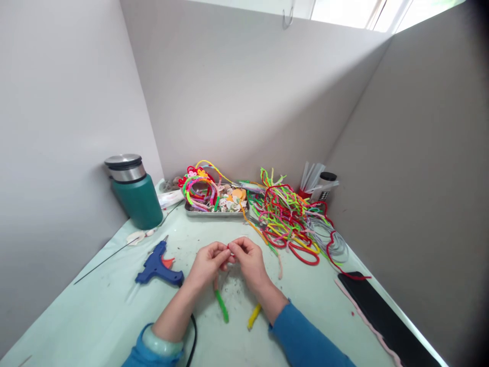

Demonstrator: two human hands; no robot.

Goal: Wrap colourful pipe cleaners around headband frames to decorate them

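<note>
No brand, label or writing is showing clearly enough to read on anything here. The left hand (pixel 208 262) and the right hand (pixel 248 257) are meeting fingertip to fingertip over the tabletop (pixel 95 316), both curled nearly closed and pinching a small red pipe cleaner piece (pixel 229 248) between them. Taking that meeting point as the landmark, a green pipe cleaner (pixel 221 305) and a yellow pipe cleaner (pixel 253 316) are lying just nearer the person, between the forearms. A blue glue gun (pixel 158 265) is resting to the left of it, its black cord running back under the left wrist. Beyond it, a shallow metal tray (pixel 216 211) is holding small paper-like bits, with looped, colourful pipe cleaner pieces spilling over its left end. Beyond and to the right, a loose tangle of pipe cleaners (pixel 290 219) is sprawling, and behind that a dark cup (pixel 324 186) is holding pale sticks. Far left, a green flask (pixel 135 191) with a steel lid is standing closed. A black slab (pixel 385 318) is lying to the right. The tabletop is pale green and speckled with scraps, and plain grey partition walls are enclosing it on three sides.
</note>
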